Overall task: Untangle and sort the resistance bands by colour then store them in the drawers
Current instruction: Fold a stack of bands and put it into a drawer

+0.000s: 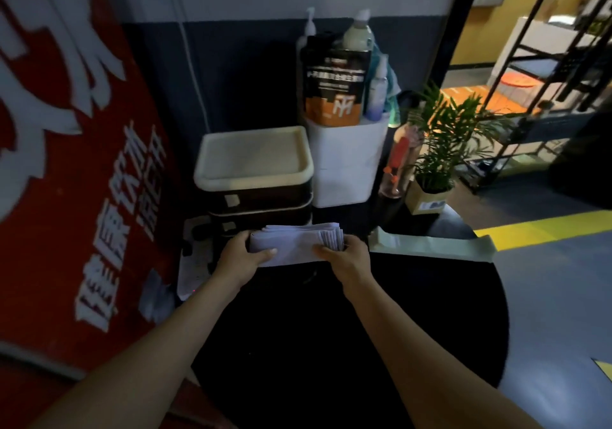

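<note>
Holding a folded stack of pale lilac bands (pixel 294 243) between both hands, I have it lifted just in front of the small set of drawers (pixel 258 196) at the back of the round black table (pixel 331 345). My left hand (pixel 243 251) grips the stack's left end, thumb on top and fingers curled underneath. My right hand (pixel 344 251) pinches the right end, where the layered edges fan out a little.

Judging by how things lie, the untangling looks finished for this colour: the lilac bands are flat, stacked and squared up. A second band, pale green (pixel 433 244), lies stretched out flat on the table to my right, well apart from the lilac stack, so the colours already seem separated. I see no knotted heap anywhere on the table, though the light is dim and the near side is very dark.

What is left is the storing. The drawers appear closed, as far as I can tell in this gloom, and nothing is in them that I can see. So one needs opening, the lilac stack needs to go in, and then the green band needs folding and its own drawer.
</note>
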A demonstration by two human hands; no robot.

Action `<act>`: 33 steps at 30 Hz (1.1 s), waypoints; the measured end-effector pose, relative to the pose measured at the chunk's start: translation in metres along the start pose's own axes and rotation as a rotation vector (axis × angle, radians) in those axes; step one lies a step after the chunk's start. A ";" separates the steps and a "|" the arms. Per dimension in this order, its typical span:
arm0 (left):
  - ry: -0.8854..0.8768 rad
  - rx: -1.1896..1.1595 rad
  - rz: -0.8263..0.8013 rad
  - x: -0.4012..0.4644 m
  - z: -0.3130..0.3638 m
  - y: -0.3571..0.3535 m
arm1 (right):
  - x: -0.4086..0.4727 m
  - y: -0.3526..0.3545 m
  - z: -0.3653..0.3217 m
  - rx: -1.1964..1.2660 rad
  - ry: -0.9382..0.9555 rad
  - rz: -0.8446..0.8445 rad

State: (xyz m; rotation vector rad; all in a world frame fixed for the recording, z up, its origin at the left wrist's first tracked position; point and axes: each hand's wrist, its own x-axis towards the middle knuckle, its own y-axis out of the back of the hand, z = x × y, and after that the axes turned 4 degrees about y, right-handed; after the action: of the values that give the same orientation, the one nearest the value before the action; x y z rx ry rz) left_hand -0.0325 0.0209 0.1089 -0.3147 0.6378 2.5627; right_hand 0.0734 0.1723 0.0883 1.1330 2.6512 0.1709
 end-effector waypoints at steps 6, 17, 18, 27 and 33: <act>0.052 0.036 0.003 0.022 -0.021 0.032 | 0.009 -0.049 -0.001 -0.124 -0.011 -0.035; 0.132 0.380 -0.048 0.057 -0.055 0.032 | 0.018 -0.085 0.006 -0.520 -0.101 -0.117; 0.149 0.408 -0.042 0.058 -0.057 0.031 | 0.019 -0.086 0.006 -0.564 -0.097 -0.138; 0.219 0.628 0.132 0.057 -0.055 0.013 | 0.025 -0.086 0.006 -0.700 -0.069 -0.165; -0.195 0.757 0.187 0.042 -0.058 0.009 | 0.026 -0.086 0.008 -0.685 -0.068 -0.163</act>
State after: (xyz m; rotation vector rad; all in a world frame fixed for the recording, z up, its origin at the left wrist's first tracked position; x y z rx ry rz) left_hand -0.0671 0.0023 0.0482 0.2572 1.5300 2.2595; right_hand -0.0012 0.1315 0.0577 0.6738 2.3049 0.9024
